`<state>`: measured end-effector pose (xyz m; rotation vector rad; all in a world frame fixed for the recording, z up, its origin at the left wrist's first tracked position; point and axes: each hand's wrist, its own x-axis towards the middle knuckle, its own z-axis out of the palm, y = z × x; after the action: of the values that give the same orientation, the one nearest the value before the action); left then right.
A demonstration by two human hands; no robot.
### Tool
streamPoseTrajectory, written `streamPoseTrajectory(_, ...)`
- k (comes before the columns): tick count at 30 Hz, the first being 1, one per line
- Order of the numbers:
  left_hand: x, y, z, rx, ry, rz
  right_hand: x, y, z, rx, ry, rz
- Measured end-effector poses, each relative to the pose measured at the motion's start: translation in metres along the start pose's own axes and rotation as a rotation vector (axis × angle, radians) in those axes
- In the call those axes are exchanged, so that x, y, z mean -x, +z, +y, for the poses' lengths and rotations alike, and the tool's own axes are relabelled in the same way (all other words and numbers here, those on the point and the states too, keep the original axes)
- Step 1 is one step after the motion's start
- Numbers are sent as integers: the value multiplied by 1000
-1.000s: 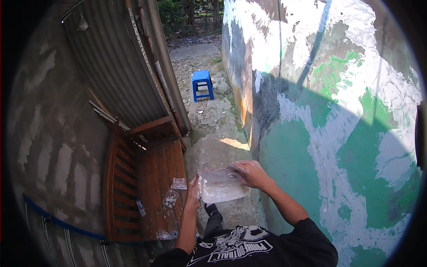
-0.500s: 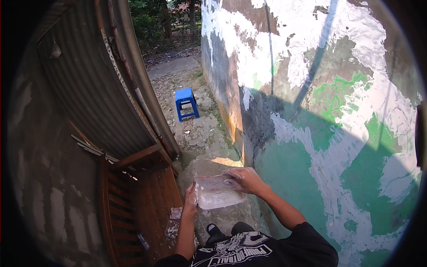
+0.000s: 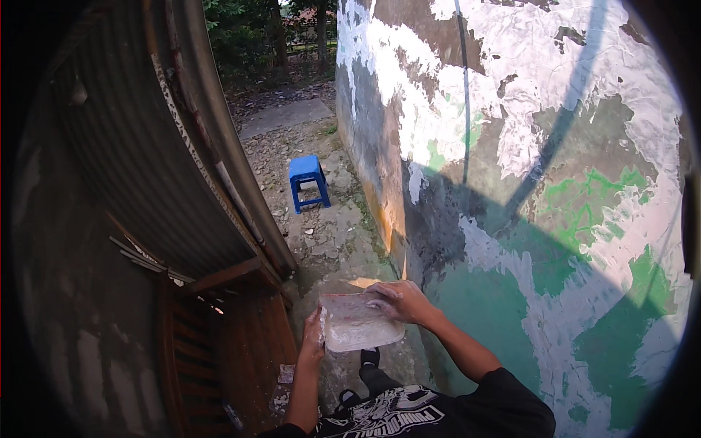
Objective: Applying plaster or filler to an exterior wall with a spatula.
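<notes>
White tub: between the left hand and right hand; messy inside;
Left hand: half curled; grips the tub's left side;
Right hand: half curled, over the tub's right part; cannot tell if it pinches anything;
Blue stool: well ahead of the left hand;
Bench: left of the left hand;
Wall: right of the right hand; green, white

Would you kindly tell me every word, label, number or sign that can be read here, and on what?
Black shirt: white block lettering in a graphic; I leave the words uncopied.
Slim item on the bench: any label is too small to read.
Blue stool and tray: none visible.
</notes>
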<state>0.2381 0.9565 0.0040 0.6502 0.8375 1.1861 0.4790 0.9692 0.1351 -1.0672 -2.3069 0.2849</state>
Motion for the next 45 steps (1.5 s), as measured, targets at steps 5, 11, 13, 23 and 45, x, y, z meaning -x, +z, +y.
streamPoseTrajectory(5, -56, 17, 20, -17, -44, 77, -41, -13, 44, -47, 44, -63)
streamPoseTrajectory(11, -114, 51, 45, -41, 32, 79, -82, -23, 97, -75, 63, -64)
streamPoseTrajectory(13, -132, 48, 42, -32, 38, 80, -92, -24, 110, -86, 54, -74)
streamPoseTrajectory(23, -198, 77, 62, 67, -14, 98, -142, -24, 172, -11, -29, 63)
streamPoseTrajectory(45, -369, 58, 115, 62, -116, -126, -249, -24, 233, 180, -43, -52)
